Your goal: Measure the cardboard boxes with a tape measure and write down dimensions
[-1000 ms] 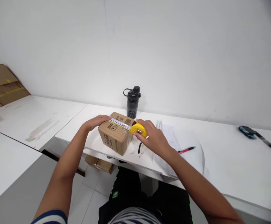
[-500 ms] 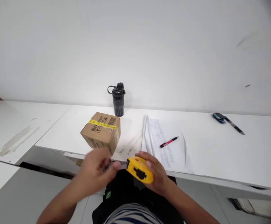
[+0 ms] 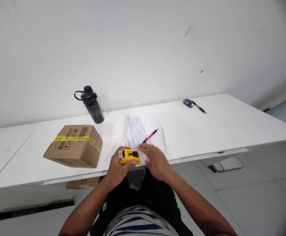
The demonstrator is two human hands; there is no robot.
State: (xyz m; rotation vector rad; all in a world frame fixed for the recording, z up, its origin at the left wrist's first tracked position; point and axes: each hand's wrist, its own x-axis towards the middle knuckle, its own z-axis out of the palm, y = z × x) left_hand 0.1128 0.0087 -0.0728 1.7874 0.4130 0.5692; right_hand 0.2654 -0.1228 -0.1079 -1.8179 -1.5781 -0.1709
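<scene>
A yellow tape measure [image 3: 130,156] lies in my left hand [image 3: 115,171], whose fingers and thumb are wrapped round it. Its black button faces up, and the metal end hook shows at the left, with the blade drawn in. My right hand [image 3: 157,164] is just to the right of the tape measure, fingers stretched out and apart, holding nothing. Under and beyond that hand lie printed sheets of paper [image 3: 136,126], partly covered by it. On the sheets rests a red and black pen [image 3: 151,135].
A cardboard box [image 3: 69,149] with yellow tape stands on the white table [image 3: 197,131] at the left. Behind it is a dark water bottle [image 3: 92,106]. At the back right lie a small dark blue object [image 3: 188,102] and a black pen-like item [image 3: 198,107].
The tape measure has passed from my right hand to my left, and its blade has gone in. My right hand has let go. The view has swung to the right.
</scene>
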